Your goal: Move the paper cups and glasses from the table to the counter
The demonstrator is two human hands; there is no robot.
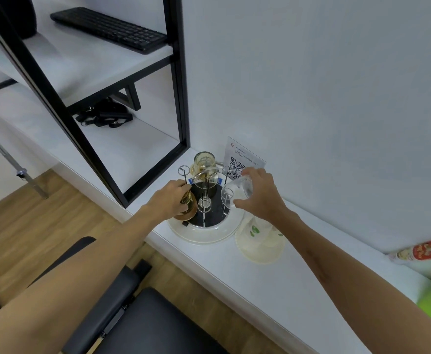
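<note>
Paper cups (259, 240) beside rack tray (204, 237); card (242, 159) behind, possibly leaning

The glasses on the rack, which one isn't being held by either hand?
The amber glass at the back, nearest the shelf frame. It sits untouched on the glass rack, while the left hand holds another amber glass and the right hand holds a clear glass.

Two bare forearms reach in from the lower edge of the view, with no sleeves, watch, bracelet or rings showing on either. The left hand (169, 198) and right hand (259, 194) wear no gloves. A dark, tapering band, pointed at its upper end, runs lengthwise along the left forearm (89, 274); whether it is a tattoo or a shadow cannot be told.
</note>
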